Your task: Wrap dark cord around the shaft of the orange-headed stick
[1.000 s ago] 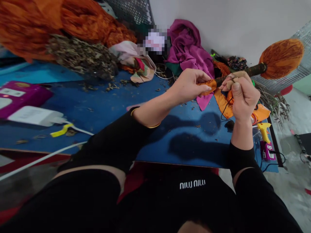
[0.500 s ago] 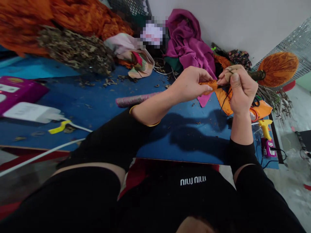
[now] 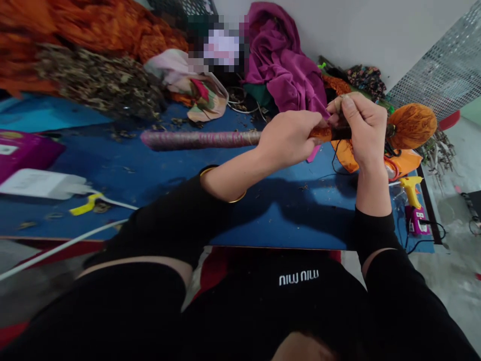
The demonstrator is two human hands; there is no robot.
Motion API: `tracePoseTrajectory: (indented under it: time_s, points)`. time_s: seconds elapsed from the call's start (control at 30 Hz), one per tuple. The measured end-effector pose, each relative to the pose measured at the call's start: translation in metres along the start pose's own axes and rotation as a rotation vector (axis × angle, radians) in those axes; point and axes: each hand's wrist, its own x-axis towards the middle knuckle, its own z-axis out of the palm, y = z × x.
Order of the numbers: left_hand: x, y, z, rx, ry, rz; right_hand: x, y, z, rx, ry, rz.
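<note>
Wrapped stick (image 3: 199, 139) in the grip, held over the far part of the blue table (image 3: 165, 175), was where I looked first; I read it as one long piece running left to right through both hands. The left hand (image 3: 287, 134) had its fingers and thumb curled around it at an orange band (image 3: 321, 134), probably to steady it. The right hand (image 3: 366, 125) pinched what looked like a brownish strip (image 3: 339, 105) between thumb and finger, a little above the stick, I judged to keep the strip under control. I could not tell whether the strip's other end touched the stick, nor whether the right palm bore on it.

At the right end an orange bulb (image 3: 413, 126) stuck out past the right hand, presumably because the handling was nearer the middle. Just below lay orange cloth (image 3: 343, 155). Nearer and farther right, a yellow glue gun (image 3: 412, 189) was beside a purple power block (image 3: 416, 219), I supposed to be within reach.

On the far side I saw magenta fabric (image 3: 289, 65), patterned cloth (image 3: 206, 95) and dried leaves (image 3: 101, 87) against orange fabric (image 3: 93, 30), likely set back out of the hands' way. To the left lay a white adapter (image 3: 37, 183).
</note>
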Motion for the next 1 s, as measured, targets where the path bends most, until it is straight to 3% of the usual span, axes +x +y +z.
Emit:
tracePoseTrajectory:
  time_s: [0.3,0.53,0.67,0.87,1.0]
  points:
    - [-0.003,0.0,0.004,0.155,0.032,0.021,0.002,0.009,0.002,-0.044,-0.01,0.075]
    - [-0.005,0.006,0.003,0.177,0.019,0.03,0.004,0.012,0.004,0.072,0.033,0.155]
    - [-0.004,0.007,0.003,0.297,-0.025,0.091,0.006,0.016,0.002,0.084,0.053,0.162]
    - [-0.003,-0.002,0.008,0.404,-0.004,0.196,0.006,0.016,0.004,0.107,0.006,0.23]
    - [-0.004,-0.004,0.007,0.4,0.021,0.19,0.007,0.005,-0.002,0.263,0.099,0.294]
